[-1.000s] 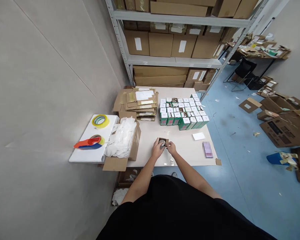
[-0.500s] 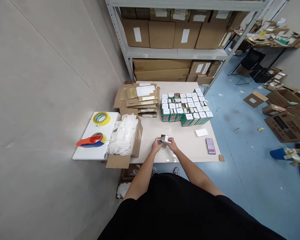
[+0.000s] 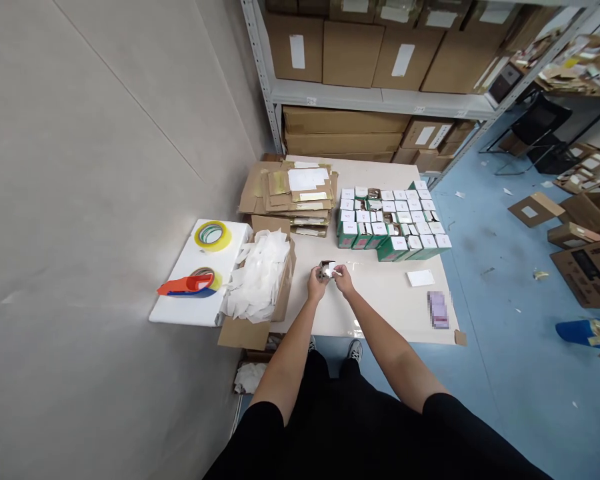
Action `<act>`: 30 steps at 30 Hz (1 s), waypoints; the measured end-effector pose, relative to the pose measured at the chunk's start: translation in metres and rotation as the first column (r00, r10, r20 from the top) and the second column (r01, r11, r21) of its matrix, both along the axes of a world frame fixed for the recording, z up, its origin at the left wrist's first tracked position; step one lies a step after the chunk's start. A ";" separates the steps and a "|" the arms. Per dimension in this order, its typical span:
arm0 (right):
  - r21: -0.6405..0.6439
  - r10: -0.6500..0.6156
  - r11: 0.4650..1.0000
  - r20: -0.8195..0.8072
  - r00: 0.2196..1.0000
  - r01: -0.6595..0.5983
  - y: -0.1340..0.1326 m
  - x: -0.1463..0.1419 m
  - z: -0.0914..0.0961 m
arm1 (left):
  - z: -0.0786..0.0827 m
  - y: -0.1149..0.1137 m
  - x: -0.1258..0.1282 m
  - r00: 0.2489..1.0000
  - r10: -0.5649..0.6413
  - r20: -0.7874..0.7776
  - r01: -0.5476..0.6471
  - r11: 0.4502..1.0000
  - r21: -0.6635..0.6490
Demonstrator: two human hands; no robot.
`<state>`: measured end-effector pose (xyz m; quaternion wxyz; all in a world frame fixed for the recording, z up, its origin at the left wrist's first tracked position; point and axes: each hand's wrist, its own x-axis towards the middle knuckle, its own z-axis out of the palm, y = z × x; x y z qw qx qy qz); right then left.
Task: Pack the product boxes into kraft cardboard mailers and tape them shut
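Over the near part of the table, a small cardboard box (image 3: 325,270) with an open top is held between my two hands. My left hand (image 3: 317,285) is closed round the box's left side. On the other side, my right hand (image 3: 343,280) pinches the white flap at the box's upper right edge. Something round and pale shows inside the box, too small to name. Beyond my hands stand rows of small green-and-white boxes (image 3: 393,248), some with their tops open.
Left of my hands, a carton (image 3: 281,293) holds crumpled white paper. Flattened cardboard (image 3: 280,200) is piled behind it. Yellow tape (image 3: 225,235) and an orange tape dispenser (image 3: 185,285) lie on a white block. A white card (image 3: 420,278) lies at right. Metal shelving (image 3: 380,99) stands behind the table.
The camera view has shifted, so the table and shelf appear moved. Both hands still hold the small box, now tilted slightly differently, with the right fingers at its white flap.
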<state>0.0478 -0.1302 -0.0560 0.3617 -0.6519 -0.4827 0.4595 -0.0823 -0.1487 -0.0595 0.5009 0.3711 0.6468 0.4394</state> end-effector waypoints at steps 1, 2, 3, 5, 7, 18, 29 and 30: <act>-0.009 -0.014 1.000 0.036 0.999 0.014 0.009 -0.006 -0.002 | -0.002 0.008 -0.003 1.000 0.008 0.000 -0.008 1.000 0.004; -0.028 -0.036 0.999 0.073 0.997 0.039 0.018 -0.011 -0.005 | -0.005 0.015 -0.006 1.000 0.011 -0.004 -0.011 1.000 0.004; -0.052 -0.062 0.996 0.111 0.992 0.068 0.026 -0.015 -0.007 | -0.006 0.021 -0.009 1.000 0.012 -0.008 -0.012 1.000 0.002; -0.086 -0.107 0.988 0.184 0.977 0.124 0.039 -0.021 -0.010 | -0.008 0.032 -0.014 1.000 0.006 -0.010 -0.006 1.000 -0.007; -0.102 -0.129 0.983 0.220 0.967 0.154 0.047 -0.023 -0.011 | -0.007 0.038 -0.017 1.000 -0.007 -0.018 0.007 0.999 -0.037; -0.049 -0.106 0.993 0.055 0.993 0.108 0.014 -0.003 0.026 | 0.059 0.016 -0.020 0.984 0.039 -0.173 -0.025 0.996 0.082; 0.283 0.097 0.953 0.042 0.994 -0.105 -0.021 -0.042 0.103 | 0.168 -0.033 -0.094 0.962 0.260 -0.085 -0.196 0.872 0.449; 0.319 0.140 0.936 0.051 0.989 -0.149 -0.021 -0.057 0.112 | 0.174 -0.039 -0.105 0.952 0.296 -0.079 -0.229 0.860 0.457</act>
